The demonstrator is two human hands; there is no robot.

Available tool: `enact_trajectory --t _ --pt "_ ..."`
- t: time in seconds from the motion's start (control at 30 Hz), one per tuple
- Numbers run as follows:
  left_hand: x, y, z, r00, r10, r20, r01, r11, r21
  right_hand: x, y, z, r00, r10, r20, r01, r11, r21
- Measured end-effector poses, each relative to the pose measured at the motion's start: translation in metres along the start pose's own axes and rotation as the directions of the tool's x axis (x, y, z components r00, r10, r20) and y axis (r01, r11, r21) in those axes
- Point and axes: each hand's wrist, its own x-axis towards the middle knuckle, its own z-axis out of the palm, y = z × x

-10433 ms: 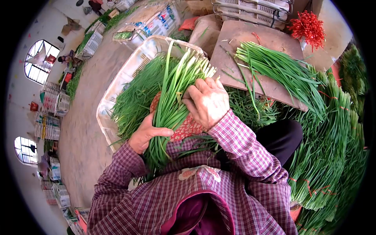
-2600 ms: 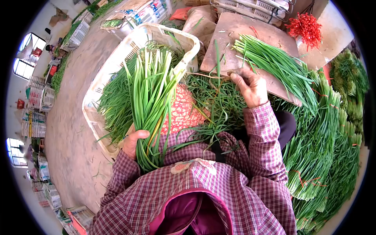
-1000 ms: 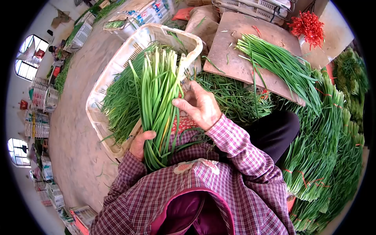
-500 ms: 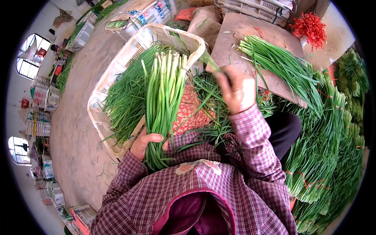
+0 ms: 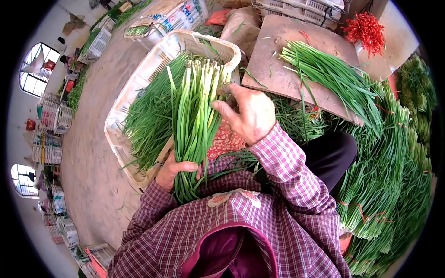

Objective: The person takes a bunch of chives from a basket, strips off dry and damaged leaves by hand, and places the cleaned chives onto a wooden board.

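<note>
My left hand (image 5: 175, 170) is wrapped round the lower, leafy part of a bunch of garlic chives (image 5: 192, 120), its thumb lying across the front. The bunch stands upright over my lap, pale stem ends at the top. At the right side of those stems is my right hand (image 5: 250, 113), thumb and forefinger apart, fingertips touching the bunch. Its other fingers are partly hidden. Behind the bunch, a cream plastic crate (image 5: 116, 125) contains more loose chives (image 5: 150, 109).
A board (image 5: 303, 37) at the upper right bears a pile of chives (image 5: 329, 76). Red ties (image 5: 365, 34) hang beyond it. Tied chive bundles (image 5: 384, 180) are heaped along my right side. A white printed box (image 5: 181, 18) stands past the crate on the floor (image 5: 92, 139).
My right hand has moved left and down from beside the board to the bunch's stems. The thin green leaf it held is no longer seen in it. My left hand keeps its grip.
</note>
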Motion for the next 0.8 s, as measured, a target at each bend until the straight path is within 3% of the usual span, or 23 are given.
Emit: enact_trajectory --t 0.1,0.13,0.17,0.23,0.3,0.37,0.43,0.5,0.57,0.63,0.67,0.7,0.73,0.77,0.8 --pt "-0.001 0.001 0.000 1.000 -0.001 -0.011 0.001 1.000 0.005 -0.002 0.006 0.011 0.998 -0.056 -0.033 0.057 0.998 0.024" --pt "0.000 0.001 0.000 1.000 -0.001 -0.007 0.001 1.000 -0.007 0.003 0.004 0.005 0.992 0.040 0.117 -0.062 0.979 0.193" --pt "0.000 0.001 -0.001 1.000 -0.002 -0.005 0.002 1.000 -0.007 0.003 0.010 0.009 0.992 0.042 0.116 -0.063 0.979 0.192" --pt "-0.001 0.000 -0.004 1.000 -0.007 0.012 0.007 1.000 -0.026 0.003 0.020 0.017 0.986 0.070 0.148 -0.141 0.822 0.551" --pt "0.000 -0.001 -0.007 1.000 -0.011 0.016 0.012 0.999 -0.031 0.003 0.019 0.010 0.981 0.064 0.181 -0.155 0.820 0.551" --pt "0.003 -0.002 -0.011 1.000 -0.020 0.023 0.020 0.999 -0.037 0.004 0.011 -0.001 0.829 0.222 0.513 -0.559 0.335 0.758" --pt "0.005 -0.005 -0.017 0.998 -0.030 0.053 0.031 0.999 -0.025 0.010 0.024 -0.009 0.870 0.111 0.480 -0.489 0.076 0.869" --pt "0.004 -0.006 -0.021 0.999 -0.041 0.032 0.041 0.999 -0.006 0.014 0.024 -0.033 0.876 0.245 0.415 -0.397 -0.122 0.910" --pt "0.004 -0.009 -0.028 0.999 -0.020 0.037 0.021 0.999 -0.037 0.016 0.038 -0.067 0.931 0.259 0.258 -0.213 -0.189 0.959" --pt "0.006 -0.017 -0.044 0.998 -0.017 0.056 0.021 0.997 -0.069 0.014 0.050 -0.103 0.947 0.308 0.086 -0.043 -0.142 0.989" --pt "0.006 -0.017 -0.049 0.996 -0.007 0.091 0.017 0.994 -0.109 0.011 0.063 -0.110 0.960 0.279 -0.003 -0.055 0.200 0.978" --pt "0.007 -0.018 -0.053 0.992 0.004 0.126 0.015 0.989 -0.149 0.008 0.073 -0.113 0.972 0.223 -0.079 -0.049 0.519 0.853" --pt "0.007 -0.021 -0.055 0.991 0.001 0.137 0.038 0.958 -0.283 0.001 0.073 -0.114 0.976 0.216 0.008 -0.182 0.802 0.569" --pt "0.009 -0.023 -0.056 0.990 0.000 0.142 0.041 0.959 -0.280 -0.005 0.084 -0.101 0.959 0.265 0.102 -0.283 0.920 0.270" --pt "0.010 -0.023 -0.057 0.985 0.009 0.174 0.046 0.950 -0.309 -0.011 0.094 -0.082 0.992 0.114 0.052 -0.115 0.993 0.023"
